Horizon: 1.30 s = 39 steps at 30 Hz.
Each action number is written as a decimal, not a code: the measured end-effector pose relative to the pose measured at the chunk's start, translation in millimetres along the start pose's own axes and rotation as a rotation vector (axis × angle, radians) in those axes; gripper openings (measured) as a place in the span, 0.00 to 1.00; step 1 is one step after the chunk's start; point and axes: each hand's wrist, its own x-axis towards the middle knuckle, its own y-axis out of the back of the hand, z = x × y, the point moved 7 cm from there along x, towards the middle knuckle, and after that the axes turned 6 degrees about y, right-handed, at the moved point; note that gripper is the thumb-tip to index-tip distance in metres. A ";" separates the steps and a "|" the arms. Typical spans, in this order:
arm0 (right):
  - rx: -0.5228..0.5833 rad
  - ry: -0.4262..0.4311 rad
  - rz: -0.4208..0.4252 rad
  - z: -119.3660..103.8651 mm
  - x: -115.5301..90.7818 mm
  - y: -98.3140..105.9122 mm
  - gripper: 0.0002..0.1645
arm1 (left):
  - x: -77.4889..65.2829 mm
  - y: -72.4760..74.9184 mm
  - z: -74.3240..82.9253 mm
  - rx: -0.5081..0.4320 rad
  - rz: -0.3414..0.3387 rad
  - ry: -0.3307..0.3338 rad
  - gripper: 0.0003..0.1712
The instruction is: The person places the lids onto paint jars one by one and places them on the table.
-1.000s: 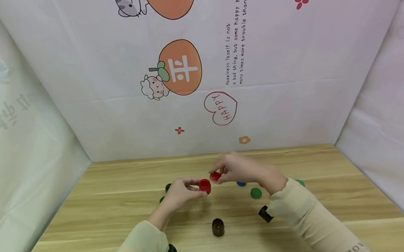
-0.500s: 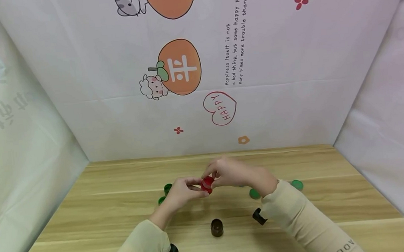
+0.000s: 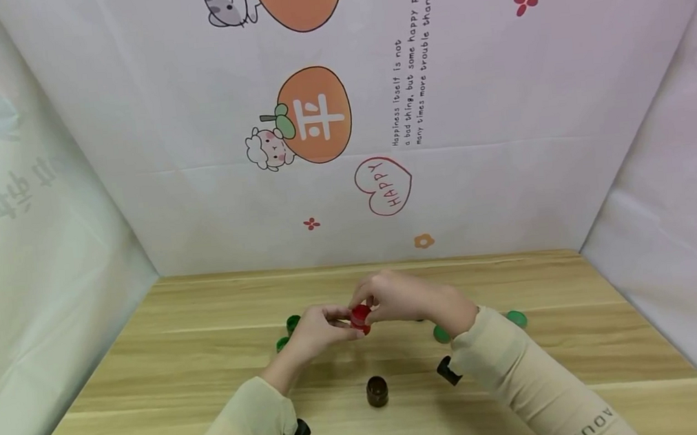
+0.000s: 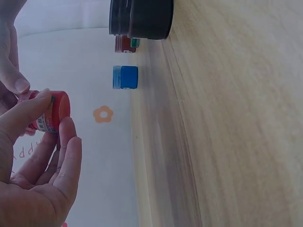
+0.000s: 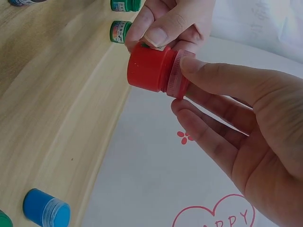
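Note:
My left hand [image 3: 317,329] grips a small red paint jar [image 5: 147,67] by its body, above the table. On the jar's mouth sits a clear-sided red lid [image 5: 176,75]. The right hand [image 3: 394,298] pinches that lid between thumb and fingers, with its other fingers stretched below. In the left wrist view, the left thumb and fingers wrap the jar's label, the red base [image 4: 64,109] facing the table. Nearest below both hands, a dark brown jar [image 3: 377,391] stands with its mouth uncovered.
Two green jars [image 3: 293,324] stand behind the left hand. Right of the hands are green-topped jars [image 3: 516,319] and a blue jar [image 5: 40,205], mostly hidden in the head view. A printed white sheet [image 3: 476,185] rises behind the wooden table [image 3: 150,373].
The right hand has moved left and brought the red lid onto the red jar. The left hand has kept its hold on the jar in nearly the same place.

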 end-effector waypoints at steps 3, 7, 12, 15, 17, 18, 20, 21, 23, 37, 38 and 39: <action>-0.012 -0.009 -0.004 -0.1 0.6 -0.1 0.14 | -1.0 -0.2 1.7 -0.003 0.000 -0.003 0.21; -0.024 -0.029 -0.002 -0.2 0.9 -0.2 0.13 | -0.1 -0.4 2.4 -0.003 0.002 -0.009 0.21; -0.055 -0.050 0.011 0.1 0.5 -1.0 0.08 | 0.3 -0.7 2.2 -0.018 -0.005 -0.012 0.22; -0.088 -0.046 0.024 -0.4 0.2 -1.5 0.09 | 0.2 -1.2 2.2 -0.024 -0.009 -0.014 0.21; -0.094 -0.045 0.027 -0.8 -0.2 -1.6 0.13 | -0.3 -0.6 2.2 -0.022 -0.007 -0.014 0.21; -0.095 -0.037 0.024 -1.0 -0.5 -1.2 0.15 | -0.5 0.0 2.0 -0.021 -0.007 -0.016 0.21; -0.084 -0.013 0.012 -2.1 -0.6 0.1 0.19 | -0.9 1.4 1.5 -0.018 -0.002 -0.016 0.22; -0.072 0.004 0.005 -2.6 -0.6 0.8 0.20 | -1.0 2.2 1.3 -0.016 0.002 -0.016 0.22; -0.063 0.044 -0.017 -4.9 -0.5 2.0 0.21 | -0.7 3.0 1.1 -0.017 0.007 -0.017 0.23; -0.121 -0.001 -0.015 -3.3 0.1 1.5 0.11 | 0.6 0.1 2.0 -0.034 0.001 -0.012 0.21; -0.121 -0.011 -0.011 -2.5 -0.1 1.0 0.11 | 0.2 0.2 2.2 -0.038 0.002 -0.009 0.21; -0.121 -0.023 -0.006 -1.3 -0.5 0.9 0.13 | 0.0 0.4 2.4 -0.041 0.003 -0.006 0.21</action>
